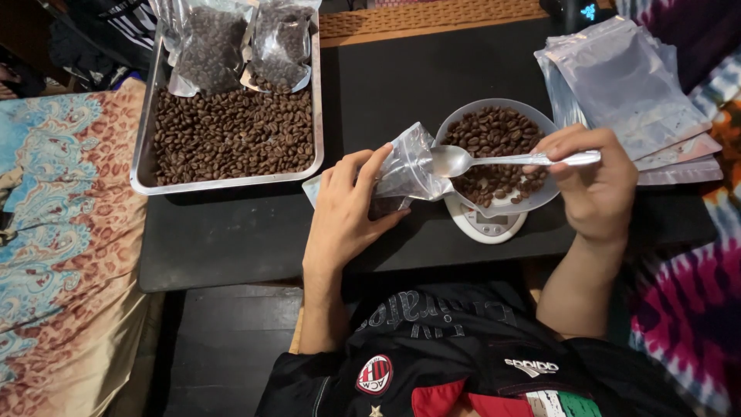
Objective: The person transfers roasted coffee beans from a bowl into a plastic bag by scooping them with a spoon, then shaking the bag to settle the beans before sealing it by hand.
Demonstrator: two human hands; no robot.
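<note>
My left hand (347, 205) grips a small clear plastic pouch (409, 166), held tilted with its mouth toward the bowl. In my right hand (590, 181) is a metal spoon (494, 161), its empty scoop resting at the pouch's mouth. Behind the spoon a grey bowl (540, 199) holds roasted coffee beans (494, 131) and sits on a small white kitchen scale (486, 224). Whether beans are inside the pouch is hard to tell.
A steel tray (143, 166) of coffee beans lies at the left of the black tabletop (231, 232), with two filled clear pouches (212, 46) leaning at its far end. A stack of empty pouches (629, 85) lies to the right. Patterned fabric (54, 232) covers the left side.
</note>
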